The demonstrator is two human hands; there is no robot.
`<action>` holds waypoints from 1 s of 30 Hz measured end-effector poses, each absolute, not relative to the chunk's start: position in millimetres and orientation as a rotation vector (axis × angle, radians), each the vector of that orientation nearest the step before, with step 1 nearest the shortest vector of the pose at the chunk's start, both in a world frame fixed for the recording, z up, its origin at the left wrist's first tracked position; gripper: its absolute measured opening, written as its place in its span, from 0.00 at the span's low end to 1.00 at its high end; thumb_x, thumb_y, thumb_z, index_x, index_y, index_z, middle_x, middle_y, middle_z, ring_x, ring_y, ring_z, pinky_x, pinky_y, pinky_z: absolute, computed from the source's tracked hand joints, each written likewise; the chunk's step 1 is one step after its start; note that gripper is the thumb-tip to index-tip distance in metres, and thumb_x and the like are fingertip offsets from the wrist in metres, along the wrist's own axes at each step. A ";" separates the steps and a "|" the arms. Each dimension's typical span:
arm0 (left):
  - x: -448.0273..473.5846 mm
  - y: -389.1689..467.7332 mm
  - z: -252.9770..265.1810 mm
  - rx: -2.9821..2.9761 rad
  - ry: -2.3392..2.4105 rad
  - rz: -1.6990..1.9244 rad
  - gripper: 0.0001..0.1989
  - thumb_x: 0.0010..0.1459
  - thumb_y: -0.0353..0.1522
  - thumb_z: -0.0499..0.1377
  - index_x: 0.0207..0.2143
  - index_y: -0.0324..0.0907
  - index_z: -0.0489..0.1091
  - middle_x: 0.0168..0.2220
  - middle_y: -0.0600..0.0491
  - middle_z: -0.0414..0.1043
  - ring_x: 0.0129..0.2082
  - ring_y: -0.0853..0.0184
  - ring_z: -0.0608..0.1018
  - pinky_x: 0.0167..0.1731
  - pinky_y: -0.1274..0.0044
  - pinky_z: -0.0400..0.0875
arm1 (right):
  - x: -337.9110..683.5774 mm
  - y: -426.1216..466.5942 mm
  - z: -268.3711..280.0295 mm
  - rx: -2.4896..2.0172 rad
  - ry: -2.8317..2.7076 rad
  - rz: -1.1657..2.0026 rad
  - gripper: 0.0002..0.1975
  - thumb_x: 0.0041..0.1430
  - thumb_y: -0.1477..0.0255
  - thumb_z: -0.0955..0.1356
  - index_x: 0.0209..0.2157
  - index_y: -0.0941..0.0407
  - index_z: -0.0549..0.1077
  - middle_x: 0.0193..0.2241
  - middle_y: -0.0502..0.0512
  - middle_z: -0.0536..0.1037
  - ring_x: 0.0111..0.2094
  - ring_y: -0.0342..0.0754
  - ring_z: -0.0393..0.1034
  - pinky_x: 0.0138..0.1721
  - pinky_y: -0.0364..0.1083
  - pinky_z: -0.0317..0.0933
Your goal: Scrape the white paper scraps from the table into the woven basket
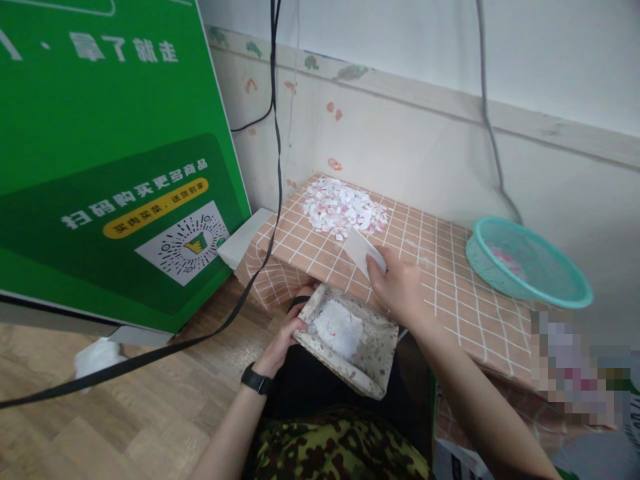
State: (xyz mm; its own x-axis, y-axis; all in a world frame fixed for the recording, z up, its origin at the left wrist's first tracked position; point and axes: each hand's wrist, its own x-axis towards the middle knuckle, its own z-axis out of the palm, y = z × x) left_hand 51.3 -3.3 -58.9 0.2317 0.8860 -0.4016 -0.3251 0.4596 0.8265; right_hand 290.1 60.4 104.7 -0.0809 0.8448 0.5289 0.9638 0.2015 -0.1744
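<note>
A pale, speckled shallow tray [373, 347] is tilted over my lap just below the table edge, and my left hand [286, 337] grips its left side. White scraps [337, 327] lie inside it. Between the thumb and fingers of my right hand [397, 280] is a flat white card [359, 248], held over the table. The card's far end reaches the near edge of a heap of small white and pinkish paper scraps [345, 207]. Part of the card is hidden by my fingers.
A brown checked cloth covers the table [440, 250]. A turquoise plastic basket [530, 267] with pinkish contents stands at its right. On the left rises a green panel [100, 200] with a QR code. A black strap [273, 220] hangs across the view; a grey cable [487, 120] runs down the wall.
</note>
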 end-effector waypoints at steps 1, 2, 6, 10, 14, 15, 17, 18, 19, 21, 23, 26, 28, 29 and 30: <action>51.3 -3.5 -58.0 0.680 1.003 0.926 0.26 0.49 0.34 0.59 0.54 0.46 0.71 0.39 0.53 0.77 0.40 0.58 0.75 0.35 0.73 0.67 | 293.2 58.8 102.5 -1.689 -1.949 -0.331 0.18 0.67 0.65 0.60 0.46 0.58 0.76 0.22 0.54 0.78 0.22 0.47 0.71 0.25 0.43 0.51; 51.3 -3.6 -57.2 0.681 1.001 0.925 0.26 0.50 0.34 0.59 0.54 0.46 0.71 0.39 0.53 0.77 0.39 0.58 0.75 0.35 0.73 0.67 | 296.4 56.8 100.6 -1.702 -1.933 -0.370 0.18 0.67 0.65 0.60 0.46 0.59 0.76 0.22 0.54 0.78 0.21 0.47 0.70 0.24 0.43 0.50; 52.0 -3.8 -56.0 0.672 1.004 0.934 0.25 0.50 0.34 0.59 0.53 0.46 0.71 0.39 0.53 0.77 0.39 0.59 0.75 0.34 0.73 0.67 | 304.9 46.6 94.5 -1.691 -1.838 -0.502 0.17 0.67 0.65 0.61 0.47 0.59 0.76 0.22 0.55 0.78 0.20 0.47 0.70 0.23 0.43 0.52; 52.4 -3.5 -56.5 0.655 1.014 0.938 0.26 0.49 0.34 0.60 0.52 0.45 0.72 0.39 0.53 0.78 0.38 0.59 0.76 0.34 0.73 0.67 | 299.8 37.9 86.0 -1.619 -1.773 -0.595 0.17 0.68 0.64 0.62 0.47 0.58 0.77 0.22 0.54 0.78 0.20 0.45 0.70 0.23 0.42 0.54; 51.6 -3.7 -55.1 0.649 1.022 0.923 0.27 0.48 0.34 0.60 0.53 0.45 0.72 0.40 0.52 0.79 0.38 0.58 0.77 0.35 0.73 0.68 | 291.6 33.0 76.0 -1.525 -1.856 -0.580 0.15 0.68 0.65 0.63 0.46 0.58 0.78 0.22 0.53 0.79 0.21 0.43 0.71 0.24 0.41 0.57; 51.3 -3.8 -54.7 0.654 1.013 0.921 0.27 0.49 0.35 0.60 0.54 0.45 0.71 0.41 0.52 0.79 0.39 0.58 0.77 0.35 0.73 0.68 | 291.4 32.4 74.9 -1.519 -1.866 -0.564 0.15 0.69 0.65 0.63 0.46 0.57 0.78 0.23 0.53 0.79 0.21 0.43 0.71 0.25 0.41 0.58; 50.9 -3.8 -54.4 0.654 1.009 0.917 0.27 0.50 0.35 0.60 0.55 0.45 0.71 0.43 0.51 0.79 0.41 0.57 0.77 0.36 0.72 0.69 | 295.3 33.1 76.0 -1.546 -1.826 -0.523 0.16 0.68 0.64 0.63 0.46 0.57 0.78 0.23 0.54 0.80 0.22 0.43 0.72 0.25 0.41 0.59; 50.7 -3.7 -54.5 0.647 1.019 0.915 0.28 0.50 0.35 0.60 0.55 0.45 0.70 0.44 0.51 0.79 0.41 0.57 0.77 0.37 0.72 0.69 | 299.6 34.9 78.2 -1.572 -1.784 -0.492 0.16 0.68 0.63 0.63 0.46 0.56 0.79 0.24 0.54 0.80 0.22 0.44 0.72 0.25 0.41 0.59; 50.6 -3.6 -54.8 0.638 1.033 0.914 0.28 0.50 0.34 0.60 0.56 0.45 0.70 0.44 0.51 0.79 0.41 0.57 0.77 0.37 0.72 0.70 | 305.5 38.1 81.2 -1.601 -1.734 -0.452 0.17 0.68 0.62 0.63 0.46 0.56 0.79 0.25 0.55 0.80 0.22 0.44 0.71 0.25 0.42 0.59; 50.6 -3.3 -55.5 0.636 1.040 0.911 0.29 0.50 0.34 0.60 0.56 0.45 0.69 0.45 0.51 0.79 0.41 0.57 0.77 0.36 0.72 0.70 | 320.8 49.7 88.0 -1.635 -1.652 -0.344 0.17 0.67 0.61 0.64 0.47 0.55 0.79 0.28 0.55 0.82 0.23 0.46 0.72 0.27 0.44 0.61; 50.8 -3.0 -55.9 0.653 1.029 0.915 0.28 0.49 0.34 0.60 0.56 0.45 0.70 0.45 0.51 0.79 0.41 0.57 0.77 0.36 0.72 0.70 | 338.1 67.6 92.8 -1.595 -1.612 -0.212 0.17 0.65 0.59 0.65 0.44 0.54 0.81 0.32 0.57 0.83 0.27 0.48 0.74 0.32 0.46 0.65; 51.0 -2.7 -55.5 0.669 1.037 0.913 0.28 0.50 0.34 0.59 0.55 0.45 0.70 0.47 0.50 0.78 0.43 0.56 0.77 0.36 0.72 0.70 | 359.9 97.1 92.5 -1.485 -1.612 0.078 0.18 0.60 0.57 0.68 0.39 0.55 0.82 0.35 0.59 0.84 0.33 0.52 0.77 0.35 0.48 0.68; 50.9 -2.6 -55.1 0.666 1.055 0.909 0.28 0.50 0.34 0.59 0.56 0.45 0.70 0.47 0.50 0.78 0.43 0.56 0.77 0.37 0.71 0.70 | 369.2 110.6 89.3 -1.454 -1.604 0.243 0.18 0.57 0.56 0.70 0.38 0.56 0.83 0.35 0.59 0.84 0.32 0.53 0.77 0.34 0.49 0.68; 50.8 -2.5 -55.0 0.666 1.059 0.908 0.28 0.50 0.34 0.59 0.56 0.45 0.70 0.47 0.50 0.78 0.43 0.56 0.77 0.37 0.71 0.70 | 372.6 114.2 87.9 -1.445 -1.607 0.314 0.18 0.55 0.56 0.71 0.37 0.56 0.83 0.35 0.59 0.84 0.32 0.53 0.77 0.34 0.49 0.69; 50.7 -2.5 -55.0 0.667 1.060 0.907 0.28 0.51 0.34 0.59 0.56 0.45 0.70 0.46 0.50 0.78 0.43 0.56 0.77 0.37 0.71 0.70 | 375.6 115.7 87.1 -1.439 -1.616 0.375 0.18 0.55 0.56 0.71 0.37 0.56 0.83 0.34 0.59 0.84 0.32 0.53 0.77 0.33 0.50 0.69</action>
State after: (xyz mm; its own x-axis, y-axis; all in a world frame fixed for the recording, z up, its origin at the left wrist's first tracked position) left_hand 50.7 -2.5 -55.0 0.2057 0.8750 -0.4383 -0.2982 0.4826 0.8235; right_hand 375.6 115.7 87.1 0.0953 0.9027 0.4196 0.6259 0.2734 -0.7304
